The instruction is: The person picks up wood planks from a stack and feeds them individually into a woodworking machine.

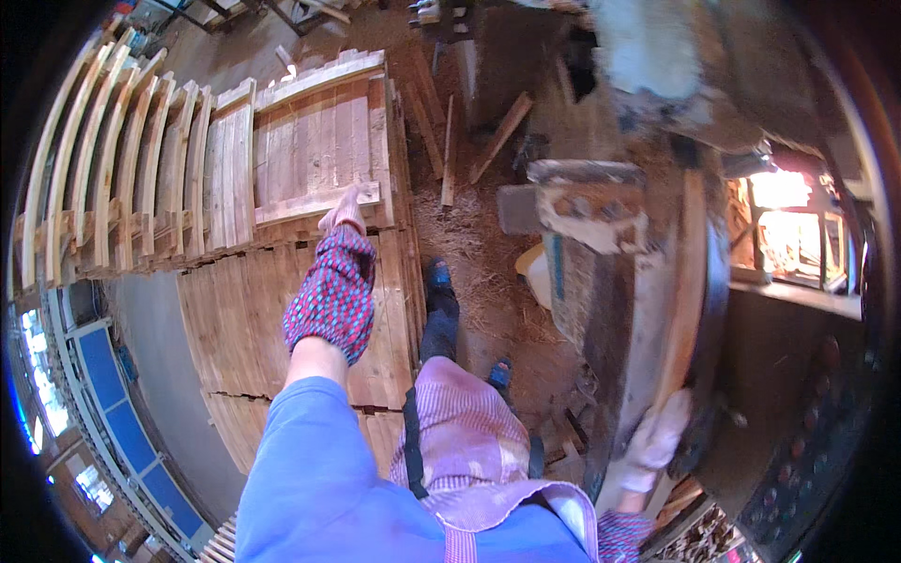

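The wooden panel (314,131) is lying ahead of the person and to the left, on top of a stack of planked wooden panels (244,319), and its near batten (305,206) is running just under the left hand (345,214). Rough sawn edges could be driving a splinter into that hand if it were sliding along the wood, and a one-sided push could be skewing the panel on its stack. The 2 hands are working well apart, so a long board (690,281) beside the right hand (660,433) could be tipping or slipping while the weight is leaning left. Loose wooden strips (501,138) are littering the floor (469,230) ahead of the 2 shoes (438,273), and a step onto one could be causing a stumble. The left arm is stretching forward, nearly straight, its patterned sleeve cover (330,296) bunching toward the wrist; the hand is touching the batten, but whether its fingers are curling around it, I cannot tell. The right arm is angling out low to the side, its pale-looking hand resting at the board's near end; blur is hiding whether it is grasping.
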`<state>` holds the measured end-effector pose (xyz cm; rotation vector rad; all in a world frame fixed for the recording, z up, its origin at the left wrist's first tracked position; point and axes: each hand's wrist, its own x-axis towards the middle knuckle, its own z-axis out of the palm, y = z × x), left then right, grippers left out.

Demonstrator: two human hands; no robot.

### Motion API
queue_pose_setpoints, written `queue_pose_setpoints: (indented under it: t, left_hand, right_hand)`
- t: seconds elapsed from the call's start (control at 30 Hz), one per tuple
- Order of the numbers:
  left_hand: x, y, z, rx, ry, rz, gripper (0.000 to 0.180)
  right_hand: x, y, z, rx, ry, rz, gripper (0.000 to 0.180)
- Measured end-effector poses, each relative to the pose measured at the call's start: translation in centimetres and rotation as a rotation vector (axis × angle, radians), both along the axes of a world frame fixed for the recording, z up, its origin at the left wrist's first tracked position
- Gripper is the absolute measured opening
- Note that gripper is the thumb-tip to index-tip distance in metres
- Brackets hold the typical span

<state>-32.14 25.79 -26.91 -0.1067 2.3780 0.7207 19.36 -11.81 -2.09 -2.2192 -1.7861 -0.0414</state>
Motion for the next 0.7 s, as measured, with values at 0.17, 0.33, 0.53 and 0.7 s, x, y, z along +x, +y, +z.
queue_pose_setpoints:
  t: [0.17, 0.33, 0.53, 0.7]
  left_hand:
    - [-1.2, 3.8, -3.0, -0.183, -0.040, 0.182, 0.100]
    - [-1.6, -2.4, -2.7, -0.171, -0.044, -0.135, 0.062]
    - [-12.6, -24.3, -2.6, 0.515, -0.098, -0.092, 0.046]
    - [-11.9, -23.2, 10.7, 0.412, -0.166, -0.071, 0.027]
  right_hand:
    - [2.3, 18.2, -0.8, -0.095, -0.200, 0.062, 0.043]
    - [2.7, 24.8, -1.4, -0.041, -0.181, 0.136, 0.041]
    - [-6.1, 24.3, -0.5, 0.298, 0.219, 0.355, 0.041]
    - [-13.4, 14.4, 0.1, 0.084, 0.728, 0.229, 0.041]
